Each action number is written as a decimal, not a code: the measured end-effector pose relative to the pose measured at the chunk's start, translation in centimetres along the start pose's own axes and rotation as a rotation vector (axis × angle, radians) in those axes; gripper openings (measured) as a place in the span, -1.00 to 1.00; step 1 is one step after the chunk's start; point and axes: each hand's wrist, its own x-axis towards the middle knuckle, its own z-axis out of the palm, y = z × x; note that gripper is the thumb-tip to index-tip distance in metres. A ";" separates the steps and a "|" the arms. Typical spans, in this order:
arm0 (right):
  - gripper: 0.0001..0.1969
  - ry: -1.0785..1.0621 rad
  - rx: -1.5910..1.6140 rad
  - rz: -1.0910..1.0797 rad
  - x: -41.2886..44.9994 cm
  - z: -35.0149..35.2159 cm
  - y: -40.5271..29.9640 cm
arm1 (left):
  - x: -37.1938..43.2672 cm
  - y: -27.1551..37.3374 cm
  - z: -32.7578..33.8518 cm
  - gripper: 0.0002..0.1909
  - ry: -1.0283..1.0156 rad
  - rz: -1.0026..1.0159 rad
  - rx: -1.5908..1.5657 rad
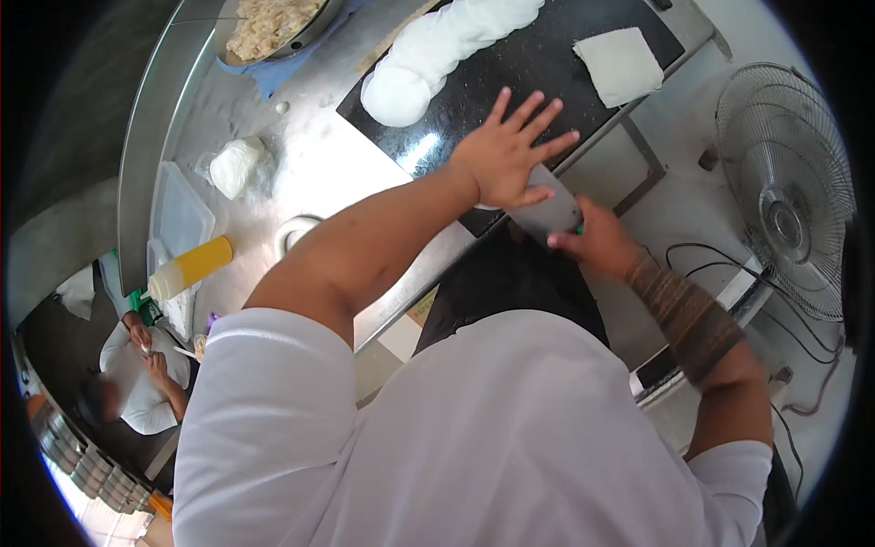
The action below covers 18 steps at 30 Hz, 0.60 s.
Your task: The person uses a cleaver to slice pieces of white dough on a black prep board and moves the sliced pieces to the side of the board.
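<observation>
My right hand (595,236) grips a broad flat cleaver-like blade (547,202) at its handle, of which a bit of green shows. The blade lies at the near edge of a black board (519,102). My left hand (516,150) is spread wide, palm down, its heel and thumb over the blade's far part; whether it presses on the metal is hidden. A small white piece (487,207) peeks out under the left wrist. Beyond the hand, thin round white dough sheets (437,58) overlap in a long row. A folded white cloth (618,67) rests on the board's right.
On the steel table (321,150) are a bowl of chunky pale filling (273,27), bagged white dough (236,167), a plastic container (179,205) and a squeeze bottle of yellow liquid (195,267). A fan (783,205) with cables stands right. Another person (150,369) works at left.
</observation>
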 end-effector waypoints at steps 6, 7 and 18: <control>-0.29 0.107 -0.146 -0.218 5.2 -3.9 0.0 | 3.3 -4.7 -0.3 -0.07 0.122 -0.034 0.190; -0.29 0.098 -0.151 -0.222 5.4 -3.8 -1.3 | 3.2 -5.9 -0.6 -0.06 0.121 -0.045 0.233; -0.27 0.033 0.180 -0.054 -0.1 0.3 0.6 | 3.2 -1.5 0.2 0.04 -0.002 0.151 0.010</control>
